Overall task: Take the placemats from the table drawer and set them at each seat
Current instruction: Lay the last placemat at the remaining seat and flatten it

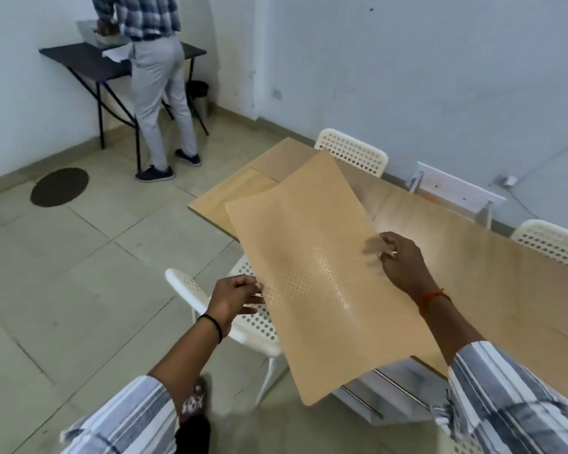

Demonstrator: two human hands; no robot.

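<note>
A tan, dotted placemat (312,257) hangs in the air over the near-left corner of the long wooden table (505,283). My left hand (233,298) pinches its left edge. My right hand (404,263) grips its right edge. The mat sags slightly and slants from upper right down to lower left. Another placemat (236,194) of a similar tone lies flat on the table's far left end. Below the held mat, a white drawer (384,385) with metal rails stands pulled out from under the table.
A white perforated chair (210,299) stands right under my left hand. Two more white chairs (354,152) (554,240) sit along the table's far side by the wall. A person (158,83) stands at a black folding table (89,62) at the back left. A dark round mat (59,187) lies on the floor.
</note>
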